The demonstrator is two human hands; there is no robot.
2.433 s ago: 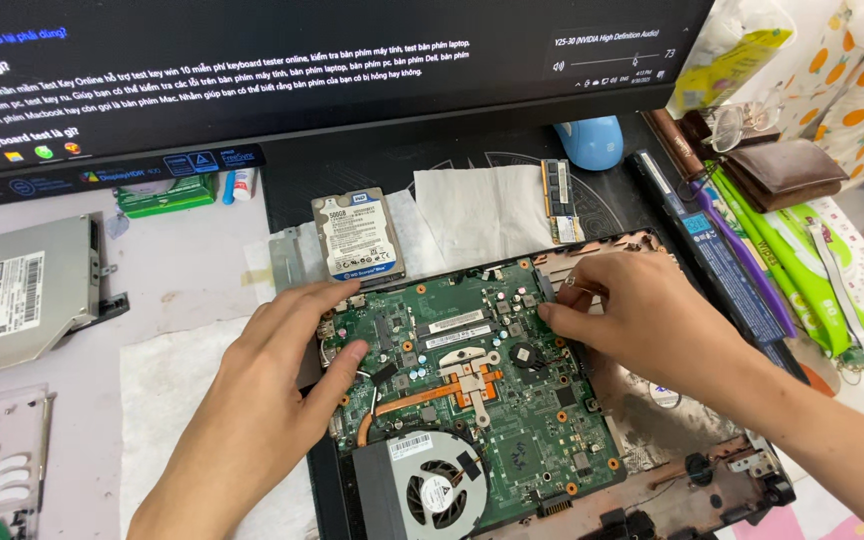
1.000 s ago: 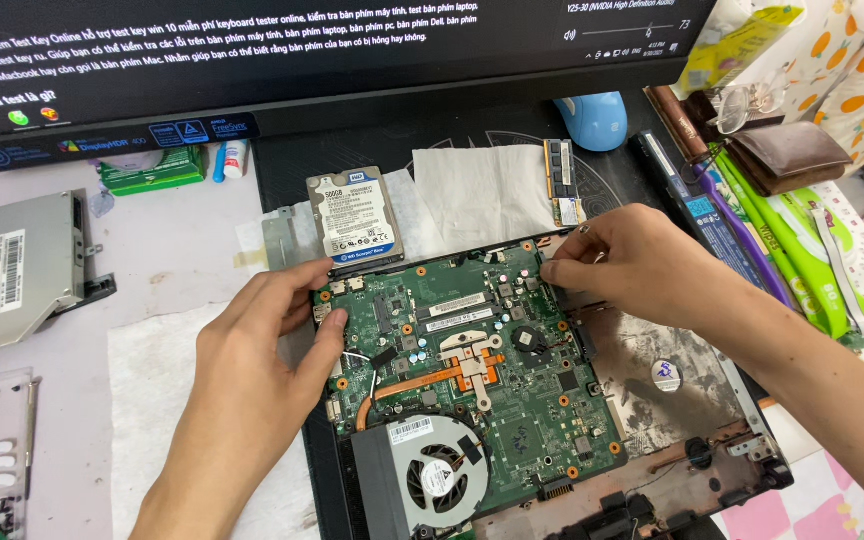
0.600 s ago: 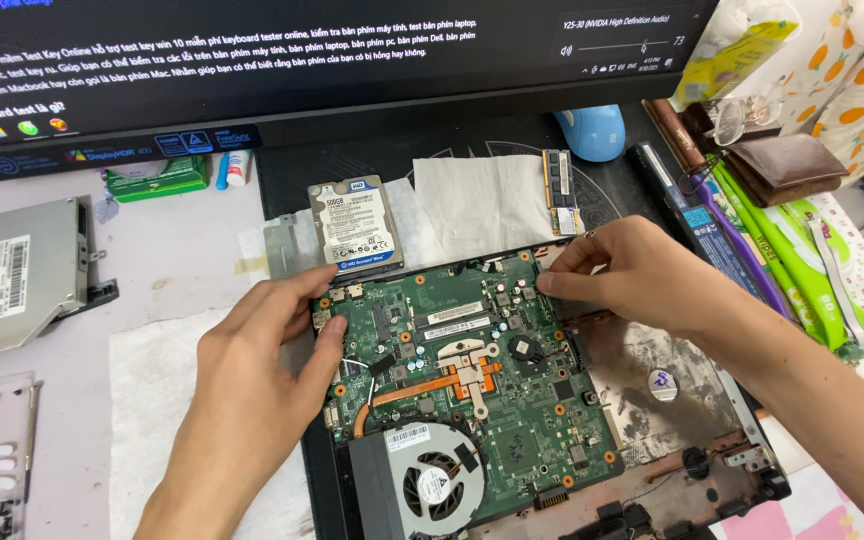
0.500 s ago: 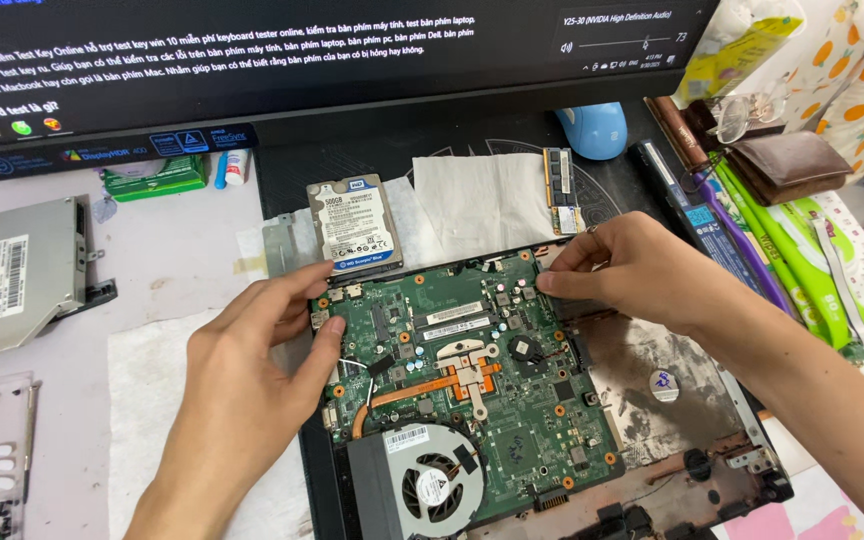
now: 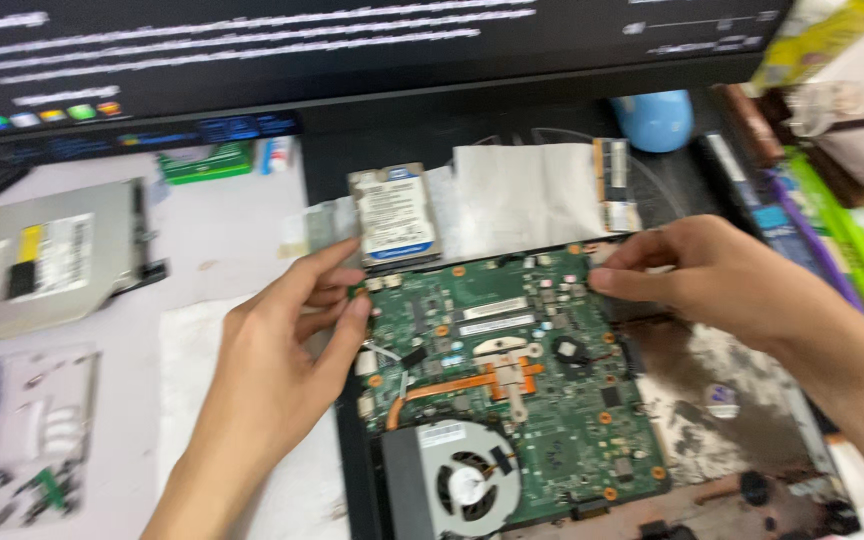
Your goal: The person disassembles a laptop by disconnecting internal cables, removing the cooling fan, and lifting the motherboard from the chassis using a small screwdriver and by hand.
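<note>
A green laptop motherboard (image 5: 512, 400) with a copper heat pipe and a grey cooling fan (image 5: 467, 485) lies in the open laptop base (image 5: 732, 440). My left hand (image 5: 282, 360) grips the board's left edge near its far corner, thumb on top. My right hand (image 5: 712, 275) pinches the board's far right edge with its fingertips. Just beyond the board lies a hard drive (image 5: 392, 215) with a white label.
A monitor (image 5: 352, 60) stands at the back. An optical drive (image 5: 57, 255) lies at the left, with a clear tray of small parts (image 5: 37, 440) nearer. White paper (image 5: 522, 195), a memory stick (image 5: 614, 185), a blue mouse (image 5: 657, 118) and a battery with green packets (image 5: 832, 200) sit at the right.
Both hands have shifted to the board's far edges and grip it. The board looks slightly lifted and moved toward the left. The view has blurred and drifted.
</note>
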